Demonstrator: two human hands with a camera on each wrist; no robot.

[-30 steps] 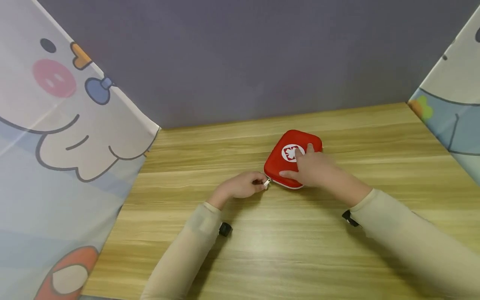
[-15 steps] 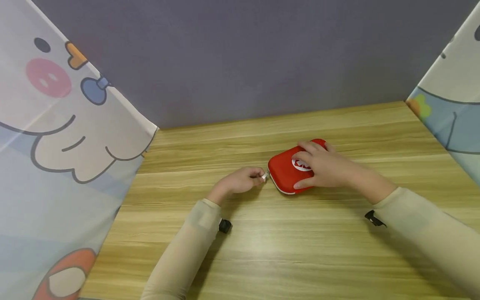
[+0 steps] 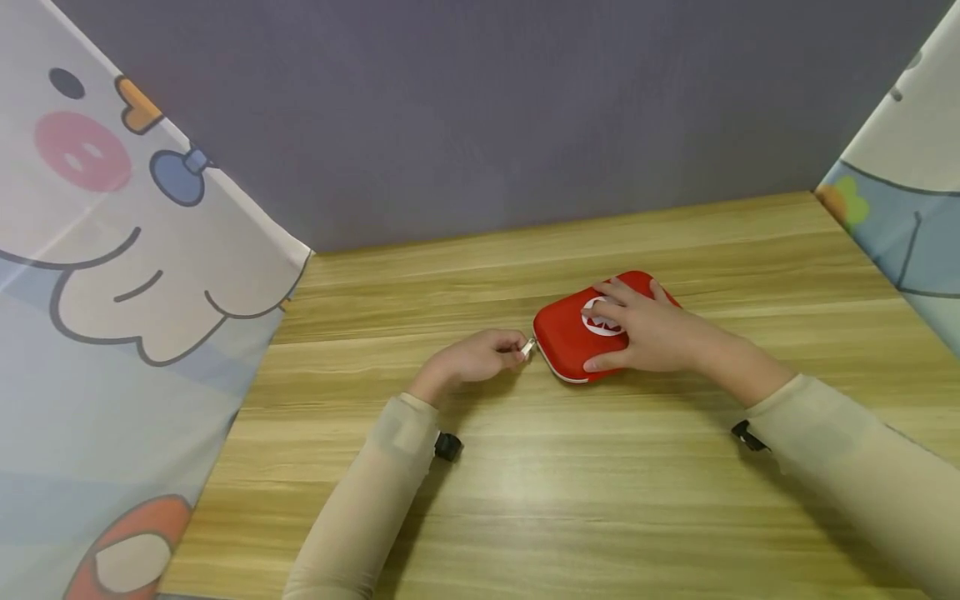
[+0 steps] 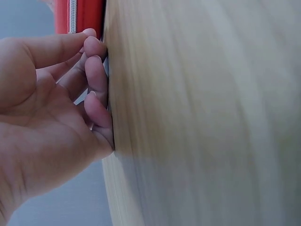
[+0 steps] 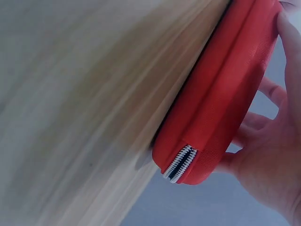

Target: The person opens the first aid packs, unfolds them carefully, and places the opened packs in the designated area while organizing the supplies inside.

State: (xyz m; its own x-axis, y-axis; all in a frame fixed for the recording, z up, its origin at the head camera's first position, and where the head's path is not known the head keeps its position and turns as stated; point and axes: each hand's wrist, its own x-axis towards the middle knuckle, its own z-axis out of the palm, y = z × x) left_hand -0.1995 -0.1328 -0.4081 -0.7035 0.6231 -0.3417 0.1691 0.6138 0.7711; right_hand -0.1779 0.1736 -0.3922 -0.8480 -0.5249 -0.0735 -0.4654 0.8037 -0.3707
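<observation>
A red zippered first-aid case point(image 3: 561, 331) with a white round emblem point(image 3: 597, 317) lies flat on the wooden table. My left hand point(image 3: 480, 357) pinches its metal zipper pull point(image 3: 528, 347) between thumb and index finger at the case's left corner. Closed zipper teeth point(image 4: 73, 16) run above those fingertips in the left wrist view. My right hand point(image 3: 660, 333) rests spread over the top of the case, thumb near the front edge, partly covering the emblem. In the right wrist view, the end of the zipper point(image 5: 180, 163) shows two tooth rows parted around a dark gap.
The light wood-grain table point(image 3: 480, 500) stretches around both arms. A grey panel point(image 3: 480, 125) rises behind it, with cartoon-printed cloths on the left point(image 3: 225, 275) and right point(image 3: 937, 233). Small black wrist devices point(image 3: 448, 447) sit under the sleeves.
The case has turned clockwise and slid slightly right under my right hand, which moved right with it. My left hand keeps hold of the zipper pull. Over the last half second little differs.
</observation>
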